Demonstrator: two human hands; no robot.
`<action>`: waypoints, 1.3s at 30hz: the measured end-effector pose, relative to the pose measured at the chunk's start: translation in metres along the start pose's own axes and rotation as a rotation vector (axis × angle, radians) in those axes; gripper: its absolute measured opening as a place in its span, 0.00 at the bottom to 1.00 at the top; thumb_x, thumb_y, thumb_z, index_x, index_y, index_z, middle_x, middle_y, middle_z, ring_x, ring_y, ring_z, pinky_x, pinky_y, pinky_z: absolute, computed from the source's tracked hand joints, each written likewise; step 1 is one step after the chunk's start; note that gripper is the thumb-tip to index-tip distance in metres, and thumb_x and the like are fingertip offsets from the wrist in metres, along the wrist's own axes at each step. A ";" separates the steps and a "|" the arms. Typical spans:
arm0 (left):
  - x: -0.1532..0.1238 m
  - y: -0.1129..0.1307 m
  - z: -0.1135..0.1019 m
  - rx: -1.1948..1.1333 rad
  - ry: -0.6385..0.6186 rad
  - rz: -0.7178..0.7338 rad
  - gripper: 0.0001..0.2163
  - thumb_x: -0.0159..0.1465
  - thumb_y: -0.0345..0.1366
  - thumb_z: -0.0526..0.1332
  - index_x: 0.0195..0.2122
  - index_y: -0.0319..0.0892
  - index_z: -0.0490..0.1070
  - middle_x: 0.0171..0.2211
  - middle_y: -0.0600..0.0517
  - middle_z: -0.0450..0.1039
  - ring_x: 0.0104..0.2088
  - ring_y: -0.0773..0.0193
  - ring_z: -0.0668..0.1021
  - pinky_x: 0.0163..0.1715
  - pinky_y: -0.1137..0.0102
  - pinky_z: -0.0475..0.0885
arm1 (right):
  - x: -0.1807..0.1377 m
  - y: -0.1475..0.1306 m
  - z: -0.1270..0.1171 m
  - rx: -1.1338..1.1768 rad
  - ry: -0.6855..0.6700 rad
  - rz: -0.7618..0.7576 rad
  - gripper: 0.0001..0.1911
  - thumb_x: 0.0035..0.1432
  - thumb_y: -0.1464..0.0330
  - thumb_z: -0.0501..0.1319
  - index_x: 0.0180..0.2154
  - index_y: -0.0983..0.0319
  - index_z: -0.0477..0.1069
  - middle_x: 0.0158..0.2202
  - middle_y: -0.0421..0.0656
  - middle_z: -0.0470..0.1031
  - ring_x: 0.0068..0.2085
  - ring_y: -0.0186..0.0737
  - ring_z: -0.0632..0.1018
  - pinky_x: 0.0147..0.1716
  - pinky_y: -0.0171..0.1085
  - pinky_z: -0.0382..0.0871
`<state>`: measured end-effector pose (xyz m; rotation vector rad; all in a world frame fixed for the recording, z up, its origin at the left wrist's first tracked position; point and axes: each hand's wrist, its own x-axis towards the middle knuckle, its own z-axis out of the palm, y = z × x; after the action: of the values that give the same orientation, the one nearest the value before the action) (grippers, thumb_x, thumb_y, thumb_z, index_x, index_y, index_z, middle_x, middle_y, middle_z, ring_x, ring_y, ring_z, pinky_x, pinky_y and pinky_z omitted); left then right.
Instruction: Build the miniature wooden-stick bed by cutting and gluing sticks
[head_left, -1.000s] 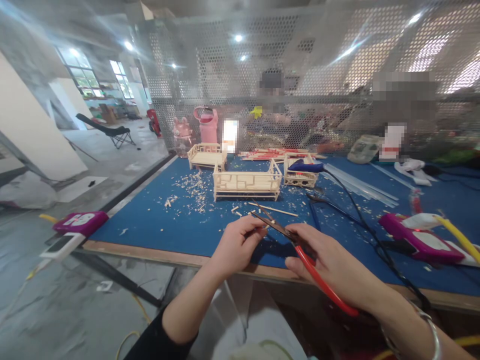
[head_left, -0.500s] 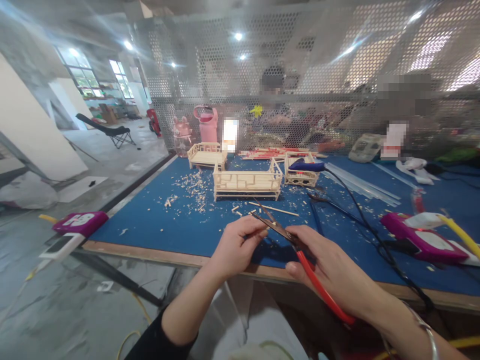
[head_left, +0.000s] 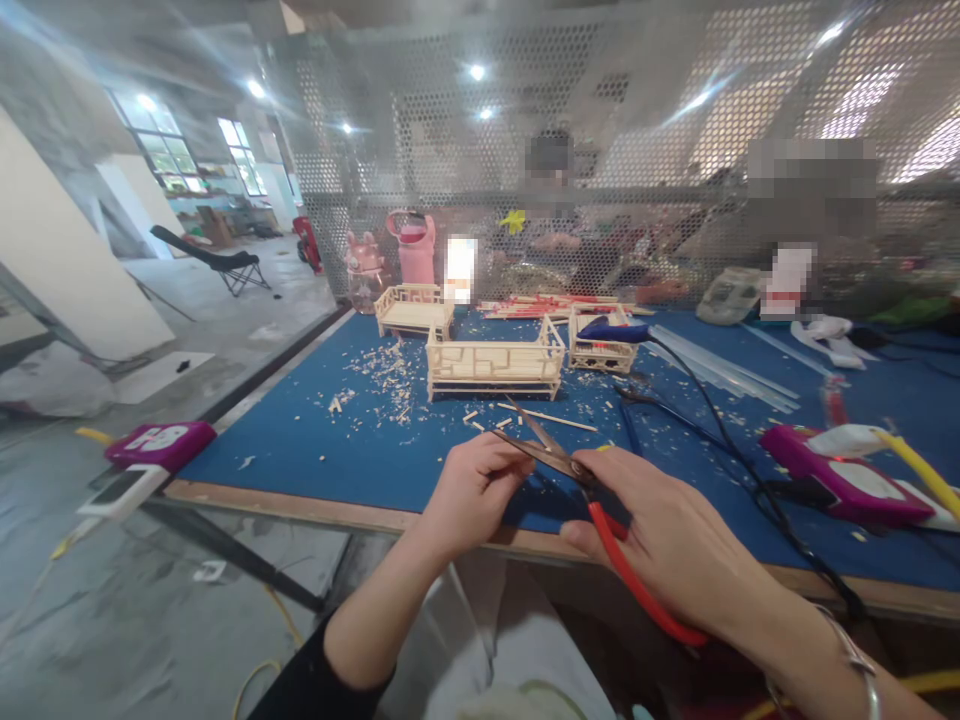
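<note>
My right hand is closed around the red handles of a pair of scissors, whose dark blades stand apart and point toward the left. Close beside the blades, my left hand has its fingers pinched together; what they hold, if anything, is too small or hidden to make out. Beyond both hands stands a miniature wooden bench built of thin sticks. A loose thin wooden stick lies on the blue tabletop in front of it.
Two more miniature stick pieces, one at back left and one at right, stand nearby. A blue glue gun rests on the right one. Pliers, clear glue sticks and purple power strips lie rightward. Wood scraps litter the table.
The scissor blades have opened a little wider and shifted slightly left near my left fingertips. My right hand has moved slightly with them; my left hand is nearly still.
</note>
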<state>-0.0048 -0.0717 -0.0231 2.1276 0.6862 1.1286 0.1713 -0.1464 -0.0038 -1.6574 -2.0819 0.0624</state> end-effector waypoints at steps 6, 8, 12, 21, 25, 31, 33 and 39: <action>0.000 -0.002 0.004 -0.175 0.048 -0.175 0.06 0.61 0.35 0.57 0.34 0.40 0.71 0.29 0.51 0.75 0.30 0.67 0.74 0.33 0.73 0.68 | -0.001 0.000 0.006 0.176 0.002 0.119 0.15 0.56 0.54 0.51 0.31 0.58 0.67 0.18 0.39 0.71 0.20 0.38 0.73 0.20 0.33 0.62; 0.001 -0.002 0.005 -0.400 0.105 -0.306 0.06 0.59 0.37 0.58 0.33 0.40 0.67 0.27 0.52 0.75 0.27 0.69 0.74 0.31 0.74 0.68 | 0.001 -0.001 0.007 0.276 0.078 0.172 0.17 0.57 0.53 0.50 0.32 0.58 0.67 0.19 0.39 0.71 0.20 0.37 0.72 0.20 0.33 0.64; 0.004 0.000 0.005 -0.703 0.197 -0.496 0.16 0.50 0.43 0.66 0.29 0.40 0.61 0.28 0.50 0.77 0.25 0.69 0.75 0.30 0.73 0.69 | 0.004 -0.004 0.004 0.360 0.151 0.192 0.17 0.58 0.54 0.48 0.35 0.59 0.65 0.19 0.38 0.69 0.20 0.35 0.70 0.20 0.32 0.64; 0.004 -0.004 0.000 -0.671 0.323 -0.498 0.14 0.48 0.42 0.67 0.27 0.39 0.65 0.19 0.59 0.69 0.18 0.77 0.66 0.20 0.79 0.60 | 0.003 -0.012 0.019 0.178 0.098 0.147 0.20 0.53 0.56 0.56 0.44 0.60 0.61 0.35 0.46 0.73 0.34 0.44 0.75 0.32 0.40 0.69; 0.003 -0.006 0.002 -0.708 0.360 -0.496 0.13 0.49 0.39 0.67 0.26 0.41 0.62 0.23 0.56 0.73 0.24 0.73 0.73 0.24 0.79 0.65 | 0.005 -0.017 0.026 0.134 0.087 0.155 0.20 0.52 0.57 0.57 0.44 0.60 0.62 0.38 0.48 0.73 0.39 0.47 0.75 0.34 0.41 0.68; 0.002 -0.004 0.003 -0.761 0.285 -0.470 0.17 0.44 0.39 0.70 0.35 0.40 0.72 0.28 0.53 0.77 0.33 0.65 0.78 0.38 0.71 0.71 | 0.007 -0.022 0.025 0.140 0.091 0.100 0.15 0.51 0.58 0.59 0.39 0.59 0.65 0.34 0.45 0.72 0.34 0.43 0.74 0.31 0.39 0.67; 0.002 -0.003 0.003 -0.731 0.237 -0.468 0.15 0.45 0.39 0.69 0.33 0.39 0.75 0.31 0.51 0.79 0.36 0.62 0.79 0.41 0.69 0.71 | 0.007 -0.022 0.025 0.148 0.102 0.087 0.15 0.51 0.58 0.59 0.39 0.59 0.65 0.34 0.44 0.72 0.34 0.42 0.74 0.31 0.39 0.67; 0.001 -0.002 0.003 -0.576 0.193 -0.450 0.08 0.49 0.33 0.65 0.32 0.40 0.78 0.34 0.51 0.79 0.38 0.60 0.79 0.43 0.67 0.71 | 0.006 -0.019 0.026 0.147 0.060 0.116 0.16 0.53 0.57 0.57 0.40 0.60 0.65 0.38 0.47 0.72 0.36 0.43 0.73 0.32 0.40 0.67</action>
<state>-0.0019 -0.0704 -0.0253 1.3145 0.7647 1.1140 0.1432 -0.1393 -0.0187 -1.6680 -1.8887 0.1964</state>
